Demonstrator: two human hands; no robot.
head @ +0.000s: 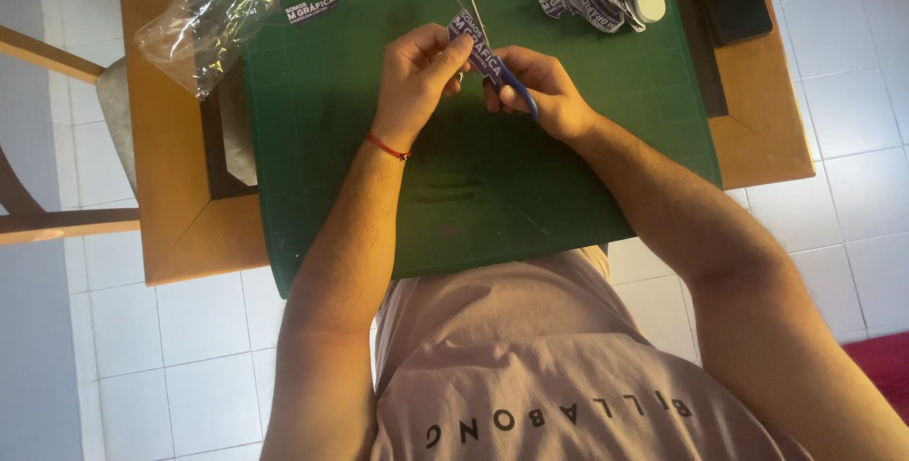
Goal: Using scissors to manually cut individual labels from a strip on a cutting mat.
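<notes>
1. Mat [492, 186], green, covers the wooden table [170, 186].
2. Left hand [417, 78] pinches a purple sticker [473, 43] above the mat.
3. Right hand [544, 87] fingers curl through blue scissors [516, 87], blades open around the sticker.

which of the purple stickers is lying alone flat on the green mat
The purple sticker near the mat's top left corner, beside the plastic bag; others are heaped or hand-held.

A small purple sticker [476, 43] with white lettering is pinched upright above the green mat, tilted slightly, its lower edge meeting the scissors [492, 40]. These have blue handles (mostly hidden in the grip) and thin blades standing open, pointing away from the person.
</notes>
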